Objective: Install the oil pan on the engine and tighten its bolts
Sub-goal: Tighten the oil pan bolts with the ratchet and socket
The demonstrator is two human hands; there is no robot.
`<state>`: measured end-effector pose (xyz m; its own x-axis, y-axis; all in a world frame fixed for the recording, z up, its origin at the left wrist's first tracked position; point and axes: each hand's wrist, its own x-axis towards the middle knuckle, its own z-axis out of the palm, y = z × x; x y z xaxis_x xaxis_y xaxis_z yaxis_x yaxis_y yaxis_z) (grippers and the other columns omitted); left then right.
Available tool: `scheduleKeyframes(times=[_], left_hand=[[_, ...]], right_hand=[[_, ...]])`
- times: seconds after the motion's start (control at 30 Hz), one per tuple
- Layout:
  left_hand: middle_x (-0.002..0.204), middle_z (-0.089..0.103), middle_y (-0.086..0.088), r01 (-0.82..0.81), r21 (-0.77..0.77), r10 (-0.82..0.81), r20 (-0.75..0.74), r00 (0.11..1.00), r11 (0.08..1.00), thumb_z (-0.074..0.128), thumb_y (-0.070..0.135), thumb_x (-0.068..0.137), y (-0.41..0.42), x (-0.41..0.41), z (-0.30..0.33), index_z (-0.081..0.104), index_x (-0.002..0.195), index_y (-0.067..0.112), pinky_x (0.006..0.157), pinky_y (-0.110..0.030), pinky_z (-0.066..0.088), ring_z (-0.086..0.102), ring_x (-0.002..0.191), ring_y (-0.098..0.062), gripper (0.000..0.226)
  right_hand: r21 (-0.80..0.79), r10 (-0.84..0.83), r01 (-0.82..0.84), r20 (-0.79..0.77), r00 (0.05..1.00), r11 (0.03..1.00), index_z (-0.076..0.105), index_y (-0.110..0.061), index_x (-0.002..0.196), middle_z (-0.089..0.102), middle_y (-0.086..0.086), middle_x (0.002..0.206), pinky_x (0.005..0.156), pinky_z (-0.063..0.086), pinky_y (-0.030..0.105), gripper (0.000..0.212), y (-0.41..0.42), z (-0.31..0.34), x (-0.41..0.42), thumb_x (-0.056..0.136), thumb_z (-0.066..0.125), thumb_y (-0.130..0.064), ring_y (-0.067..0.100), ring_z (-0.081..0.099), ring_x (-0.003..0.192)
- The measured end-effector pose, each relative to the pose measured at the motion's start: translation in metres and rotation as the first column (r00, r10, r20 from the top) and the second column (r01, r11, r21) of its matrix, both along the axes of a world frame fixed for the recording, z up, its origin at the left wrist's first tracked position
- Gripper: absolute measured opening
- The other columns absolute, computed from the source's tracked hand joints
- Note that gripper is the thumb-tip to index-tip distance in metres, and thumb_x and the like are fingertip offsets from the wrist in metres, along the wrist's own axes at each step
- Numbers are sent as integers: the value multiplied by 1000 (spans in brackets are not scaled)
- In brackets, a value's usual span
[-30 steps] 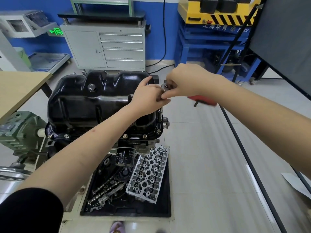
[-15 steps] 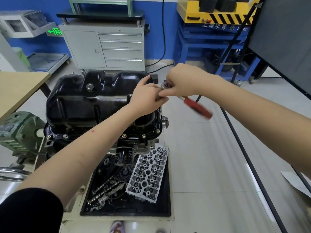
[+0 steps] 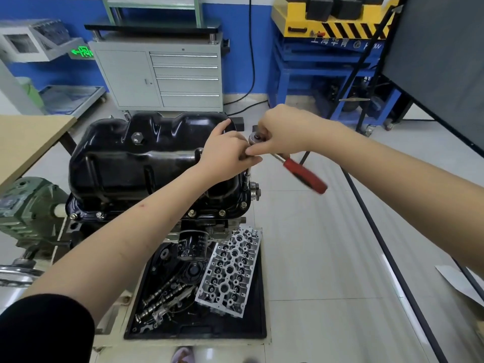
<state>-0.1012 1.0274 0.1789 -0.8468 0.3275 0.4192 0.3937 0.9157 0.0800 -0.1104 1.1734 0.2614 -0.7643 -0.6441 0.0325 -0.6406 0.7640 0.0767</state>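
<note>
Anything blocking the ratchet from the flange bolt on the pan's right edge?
Nothing visible. The red-handled ratchet, held at its head by both the right hand and left hand, runs down an extension beside the black steel oil pan.

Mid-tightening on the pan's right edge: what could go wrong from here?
The right hand pinches the ratchet at its head, not the red handle, so it may slip. The left hand sits beside the extension; fingers could get pinched. Slipping could round the bolt.
</note>
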Motion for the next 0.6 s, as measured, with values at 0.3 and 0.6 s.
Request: scheduleKeyframes(times=[0.3,0.6], left_hand=[[93,70,-4,8,10,-8,-5,1000,1000,55,29,89,-2,1,0,70,75,4,111,-27,3,56,108,-15,33],[87,70,-4,-24,-13,24,-26,999,1000,49,32,91,1,-1,-2,69,78,4,110,-25,2,57,103,-17,37]], right_hand=[[71,185,-181,-56,981,981,60,-18,109,48,-6,83,60,29,28,26,2,8,-5,86,60,-30,14,39,79],[53,54,-49,-91,994,997,57,-12,84,51,-1,68,49,24,26,31,-1,0,0,87,52,-42,18,44,66]])
